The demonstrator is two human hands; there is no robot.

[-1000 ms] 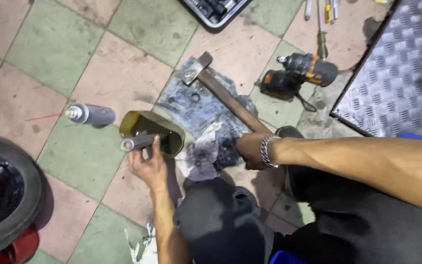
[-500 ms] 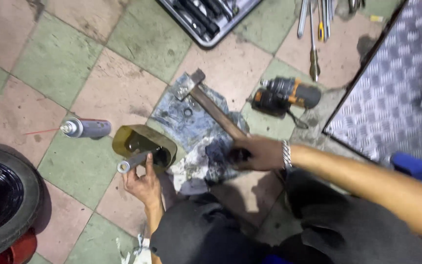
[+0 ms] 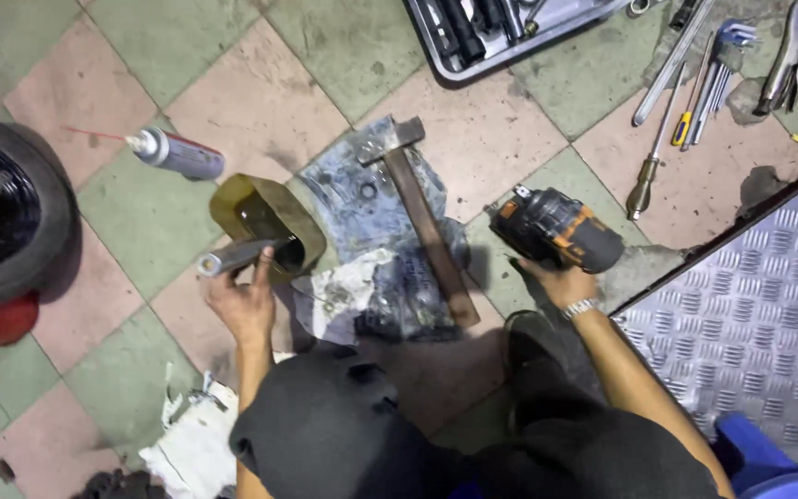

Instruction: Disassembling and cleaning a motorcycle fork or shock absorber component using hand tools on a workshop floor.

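Observation:
My left hand (image 3: pixel 244 305) grips a grey metal tube (image 3: pixel 235 256) that pokes into a brownish-yellow cut container (image 3: pixel 265 219) lying on the tiled floor. My right hand (image 3: pixel 558 282) is closed on the handle of a black and orange cordless drill (image 3: pixel 556 230), lifted slightly off the floor. Between the hands lies a hammer with a wooden handle (image 3: pixel 422 222) on a dirty grey cloth (image 3: pixel 371 245).
A spray can (image 3: pixel 177 153) lies left of the container. A tyre (image 3: pixel 6 217) sits at far left. A tool tray (image 3: pixel 491 32), screwdrivers, hex keys and pliers (image 3: pixel 695 83) lie at the top. A chequer metal plate (image 3: pixel 750 323) is at right.
My right hand let go of the hammer handle, moved right and took hold of the drill. The left hand stays on the tube at the container.

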